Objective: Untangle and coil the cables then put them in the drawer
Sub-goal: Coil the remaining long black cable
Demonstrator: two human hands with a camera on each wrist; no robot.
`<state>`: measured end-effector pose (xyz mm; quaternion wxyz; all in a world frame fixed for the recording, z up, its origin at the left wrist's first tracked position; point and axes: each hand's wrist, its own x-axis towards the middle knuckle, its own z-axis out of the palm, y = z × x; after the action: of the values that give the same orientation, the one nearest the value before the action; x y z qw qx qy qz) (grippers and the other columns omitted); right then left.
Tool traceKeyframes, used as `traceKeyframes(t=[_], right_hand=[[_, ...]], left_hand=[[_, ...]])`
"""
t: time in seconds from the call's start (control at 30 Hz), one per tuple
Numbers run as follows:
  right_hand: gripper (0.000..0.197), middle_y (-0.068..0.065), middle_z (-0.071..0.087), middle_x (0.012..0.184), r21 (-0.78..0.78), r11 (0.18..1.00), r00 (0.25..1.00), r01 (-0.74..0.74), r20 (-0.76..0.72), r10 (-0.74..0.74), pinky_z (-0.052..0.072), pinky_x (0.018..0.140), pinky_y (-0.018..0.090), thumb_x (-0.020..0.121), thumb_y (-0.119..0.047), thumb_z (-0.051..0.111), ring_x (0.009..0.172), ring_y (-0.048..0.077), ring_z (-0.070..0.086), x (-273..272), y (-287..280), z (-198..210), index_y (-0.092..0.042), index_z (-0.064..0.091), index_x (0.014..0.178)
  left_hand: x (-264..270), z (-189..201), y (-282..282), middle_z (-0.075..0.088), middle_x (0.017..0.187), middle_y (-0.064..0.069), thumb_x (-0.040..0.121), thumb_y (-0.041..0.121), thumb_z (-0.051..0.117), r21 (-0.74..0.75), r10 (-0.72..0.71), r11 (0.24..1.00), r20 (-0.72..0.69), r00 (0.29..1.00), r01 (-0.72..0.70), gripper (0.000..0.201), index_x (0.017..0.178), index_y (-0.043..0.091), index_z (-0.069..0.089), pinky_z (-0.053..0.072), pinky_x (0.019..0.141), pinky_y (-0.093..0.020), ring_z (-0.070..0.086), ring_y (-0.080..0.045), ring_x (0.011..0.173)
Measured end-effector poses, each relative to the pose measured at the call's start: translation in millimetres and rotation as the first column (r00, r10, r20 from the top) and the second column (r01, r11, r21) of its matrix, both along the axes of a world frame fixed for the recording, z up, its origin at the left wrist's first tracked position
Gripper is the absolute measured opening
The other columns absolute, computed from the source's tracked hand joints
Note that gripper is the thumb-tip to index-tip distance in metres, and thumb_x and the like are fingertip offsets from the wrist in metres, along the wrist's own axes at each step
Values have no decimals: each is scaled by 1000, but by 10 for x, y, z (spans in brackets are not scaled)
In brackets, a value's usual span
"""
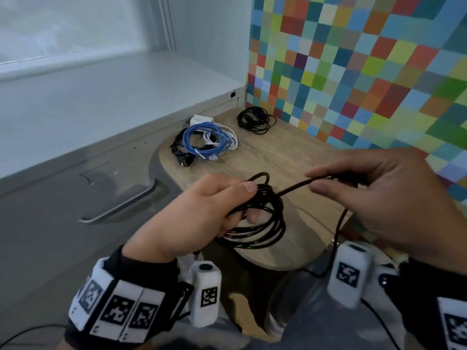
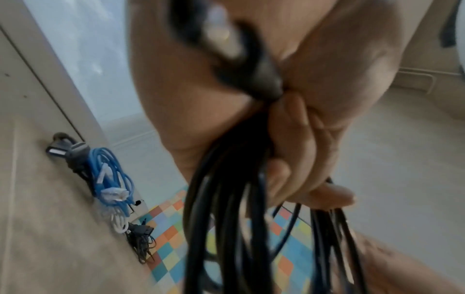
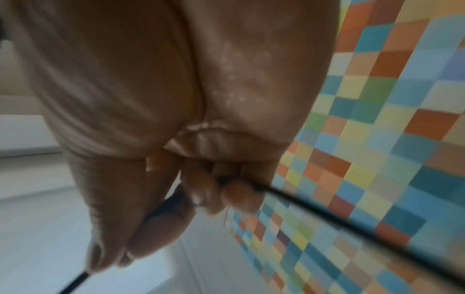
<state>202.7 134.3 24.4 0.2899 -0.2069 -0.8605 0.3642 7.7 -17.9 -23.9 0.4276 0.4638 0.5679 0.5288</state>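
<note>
My left hand [image 1: 250, 202] grips a black cable coil [image 1: 260, 223] of several loops just above the near end of the wooden table [image 1: 290, 157]. In the left wrist view the loops [image 2: 226, 228] hang from my curled fingers [image 2: 289, 159], with a blurred plug [image 2: 226, 39] close to the palm. My right hand [image 1: 316, 181] pinches the free black strand [image 1: 293, 189], which runs from the coil and drops off the table edge. The right wrist view shows that strand [image 3: 327, 214] passing between my fingers [image 3: 201, 189]. The grey drawer front [image 1: 75, 210] at the left, with its bar handle [image 1: 121, 203], is closed.
At the table's far end lie a blue cable bundle [image 1: 204, 140], a white cable [image 1: 231, 141] with a white adapter [image 1: 201, 120], a black plug lead [image 1: 182, 155] and a separate coiled black cable [image 1: 255, 120]. A chequered coloured wall [image 1: 353, 72] stands to the right.
</note>
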Motion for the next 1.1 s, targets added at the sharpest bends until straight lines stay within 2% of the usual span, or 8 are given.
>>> traceKeyframes(t=[0.13, 0.33, 0.5, 0.6, 0.77, 0.87, 1.0, 1.1], right_hand=[[19, -22, 76, 93, 125, 979, 985, 159, -82, -149, 52, 82, 13, 87, -27, 77, 92, -2, 69, 33, 198, -131, -43, 76, 97], [16, -23, 73, 91, 73, 962, 954, 263, -166, -248, 50, 75, 7, 93, -24, 76, 86, -6, 68, -313, 82, -410, -34, 77, 105], [52, -1, 80, 86, -428, 904, 999, 19, -35, -38, 56, 81, 35, 104, -56, 46, 82, 12, 75, -415, -40, -465, -23, 83, 90], [85, 5, 79, 89, -600, 794, 995, -98, -66, 73, 50, 98, 54, 71, -96, 43, 87, 24, 71, -404, -33, -532, -23, 82, 91], [37, 20, 70, 93, -524, 802, 956, -287, -102, 276, 51, 85, 34, 74, -35, 84, 88, 20, 66, -432, -93, -541, -7, 76, 98], [34, 12, 55, 73, -550, 820, 988, -157, -89, 129, 47, 70, 29, 71, -10, 92, 71, 19, 54, -499, -153, -565, 0, 60, 78], [35, 28, 58, 75, -467, 884, 1000, -14, -29, 1, 48, 64, 51, 79, -11, 86, 64, 26, 53, -569, -226, -580, 11, 60, 88], [22, 17, 65, 71, -278, 953, 989, 118, -55, -138, 49, 62, 47, 88, -24, 79, 64, 33, 61, -595, -308, -588, -4, 70, 82]], left_hand=[[-38, -21, -37, 25, 44, 1, 88, 49, 51, 14, -45, 999, 293, 955, 43, 48, 62, 10, 60, 19, 44, -28, 16, -16, 41], [151, -73, 62, 29, 43, 8, 93, 45, 43, 79, -229, 973, 431, 872, 217, 45, 61, 17, 57, 18, 43, -29, 20, -10, 36], [178, -30, 86, 28, 47, 5, 98, 44, 44, 122, -130, 989, 413, 901, 87, 44, 65, 17, 57, 17, 43, -29, 21, -11, 38], [144, -2, 90, 29, 48, 4, 100, 42, 38, 121, 7, 991, 370, 929, -55, 46, 66, 18, 56, 19, 42, -28, 22, -11, 39], [226, 54, 137, 33, 44, 5, 109, 40, 39, 19, 278, 954, 325, 904, -300, 51, 68, 11, 51, 20, 42, -23, 24, -10, 38], [252, 48, 197, 34, 42, 6, 110, 37, 32, -42, 364, 930, 265, 893, -366, 51, 69, 12, 49, 24, 41, -21, 26, -11, 37], [187, -40, 298, 34, 41, 5, 107, 48, 35, -102, 396, 918, 322, 860, -384, 54, 66, 14, 49, 27, 37, -22, 28, -10, 32], [194, -61, 309, 32, 44, 3, 105, 49, 37, -103, 414, 909, 338, 845, -404, 54, 65, 15, 51, 28, 40, -24, 26, -12, 34]])
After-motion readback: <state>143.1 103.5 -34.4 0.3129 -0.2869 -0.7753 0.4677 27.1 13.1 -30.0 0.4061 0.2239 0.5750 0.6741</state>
